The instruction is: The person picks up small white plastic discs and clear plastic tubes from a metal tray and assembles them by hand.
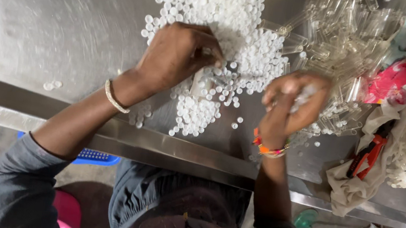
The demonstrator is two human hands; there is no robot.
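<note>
Left hand: fingers pinched narrow in the white caps, likely picking one; caps lie heaped on the steel surface, right under that hand. Right hand: fingers curled round a small clear tube, blurred. Clear tubes piled just beyond it. Step looks like capping tubes; next needs cap brought to tube mouth, lined up square. Red pliers on cloth, far right

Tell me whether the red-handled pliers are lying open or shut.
Cannot tell for sure. The red-handled pliers lie on the beige cloth with handles slightly apart, but the jaw end is hidden in the cloth's folds.
</note>
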